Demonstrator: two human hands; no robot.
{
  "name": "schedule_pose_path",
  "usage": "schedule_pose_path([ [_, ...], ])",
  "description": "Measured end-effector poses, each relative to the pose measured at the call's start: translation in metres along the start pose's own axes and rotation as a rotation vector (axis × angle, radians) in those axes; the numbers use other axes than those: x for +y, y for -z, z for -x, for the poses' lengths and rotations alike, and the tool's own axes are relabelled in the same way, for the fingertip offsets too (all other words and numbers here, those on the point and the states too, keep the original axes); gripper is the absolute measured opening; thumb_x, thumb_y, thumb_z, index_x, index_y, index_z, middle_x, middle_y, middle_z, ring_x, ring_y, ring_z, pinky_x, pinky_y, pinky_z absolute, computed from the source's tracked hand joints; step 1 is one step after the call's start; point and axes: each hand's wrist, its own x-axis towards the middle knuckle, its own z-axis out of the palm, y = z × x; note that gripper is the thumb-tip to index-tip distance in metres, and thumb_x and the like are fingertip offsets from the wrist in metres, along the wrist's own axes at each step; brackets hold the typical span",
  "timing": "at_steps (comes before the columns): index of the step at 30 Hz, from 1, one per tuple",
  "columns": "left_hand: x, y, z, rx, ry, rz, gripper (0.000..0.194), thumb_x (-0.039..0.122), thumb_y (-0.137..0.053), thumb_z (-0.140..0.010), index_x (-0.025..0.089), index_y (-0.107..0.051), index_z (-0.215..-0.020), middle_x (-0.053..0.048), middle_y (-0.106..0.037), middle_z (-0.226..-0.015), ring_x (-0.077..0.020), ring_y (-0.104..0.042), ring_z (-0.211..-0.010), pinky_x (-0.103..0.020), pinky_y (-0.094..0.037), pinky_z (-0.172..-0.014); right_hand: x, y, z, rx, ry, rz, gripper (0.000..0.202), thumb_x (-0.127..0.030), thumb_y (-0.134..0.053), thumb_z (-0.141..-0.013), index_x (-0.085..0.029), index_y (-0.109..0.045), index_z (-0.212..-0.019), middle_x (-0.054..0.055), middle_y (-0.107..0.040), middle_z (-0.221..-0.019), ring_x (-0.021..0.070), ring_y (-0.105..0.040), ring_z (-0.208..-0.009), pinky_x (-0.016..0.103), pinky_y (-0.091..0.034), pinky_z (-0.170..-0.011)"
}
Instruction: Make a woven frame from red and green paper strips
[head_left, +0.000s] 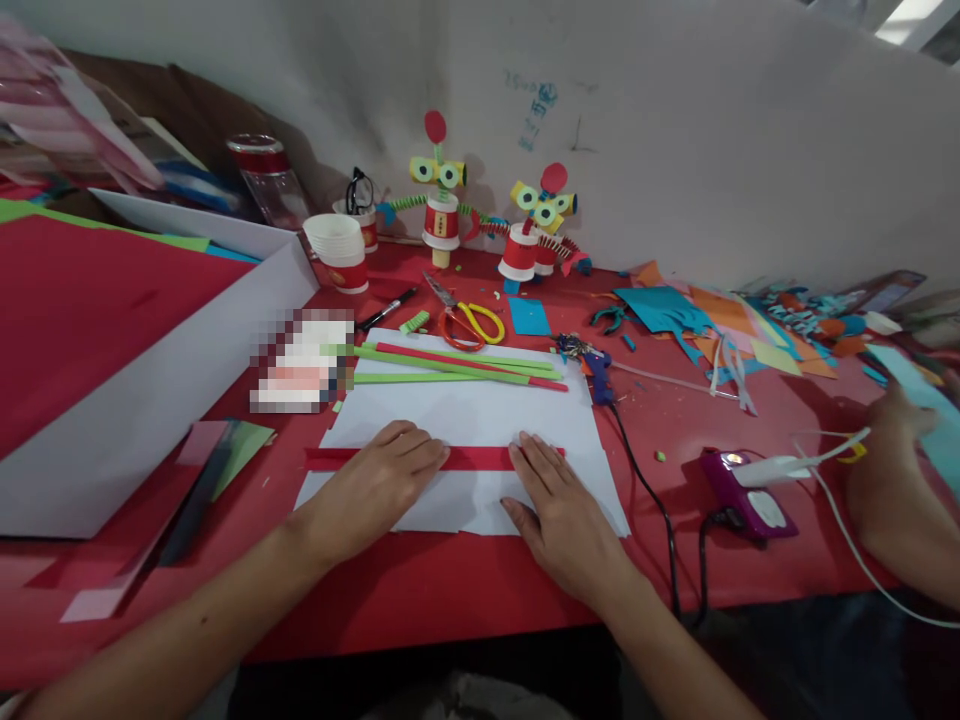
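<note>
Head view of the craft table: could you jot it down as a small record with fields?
Left hand: fingers on red paper strip
Right hand: fingers on the same strip
Underneath: overlapping white paper sheets
Beyond the strip: loose green and red strips
Tools: scissors, blue glue gun
Back: paper-cup figures before a wall
Far right: another person's hand at light-blue paper, grip unclear

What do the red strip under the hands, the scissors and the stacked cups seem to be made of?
Red strip: probably matte paper, thin and without shine. Scissors: metal blades, by their grey sheen; smooth, bright handles, likely plastic. Stacked cups: smooth, likely paper, given thin nested rims and printed-looking band.
</note>
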Motion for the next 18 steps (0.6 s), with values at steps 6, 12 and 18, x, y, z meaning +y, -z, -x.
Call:
schedule_pose_path([
  [6,-0.009,0.005,0.013,0.022,-0.021,-0.022,0.03,0.004,-0.042,-0.085,0.011,-0.062,-0.108,-0.011,-0.067,-0.099,-0.0213,-0.058,-0.094,-0.039,-0.045,-0.088,0.001,-0.001,-0.001,-0.036,-0.006,0.034,0.055,-0.036,-0.04,-0.093,-0.009,-0.035,-0.141,0.015,-0.033,-0.148,0.026,-0.028,-0.138,0.049,-0.033,-0.11],
  [12,-0.015,0.011,0.027,-0.01,0.069,-0.047,0.032,0.006,-0.041,-0.088,0.014,-0.062,-0.111,-0.008,-0.067,-0.103,-0.0197,-0.058,-0.096,-0.037,-0.044,-0.091,0.002,-0.002,0.0,-0.039,0.001,0.054,0.055,-0.036,-0.039,-0.094,-0.01,-0.033,-0.142,0.014,-0.032,-0.148,0.0253,-0.028,-0.138,0.048,-0.034,-0.11],
  [18,-0.025,0.012,0.045,-0.016,0.133,-0.036,0.035,0.009,-0.038,-0.089,0.017,-0.062,-0.114,-0.008,-0.067,-0.107,-0.0203,-0.057,-0.1,-0.039,-0.043,-0.094,0.004,-0.004,0.0,-0.003,0.014,0.026,0.057,-0.035,-0.042,-0.093,-0.018,-0.027,-0.145,0.012,-0.032,-0.149,0.0263,-0.028,-0.138,0.051,-0.035,-0.108],
])
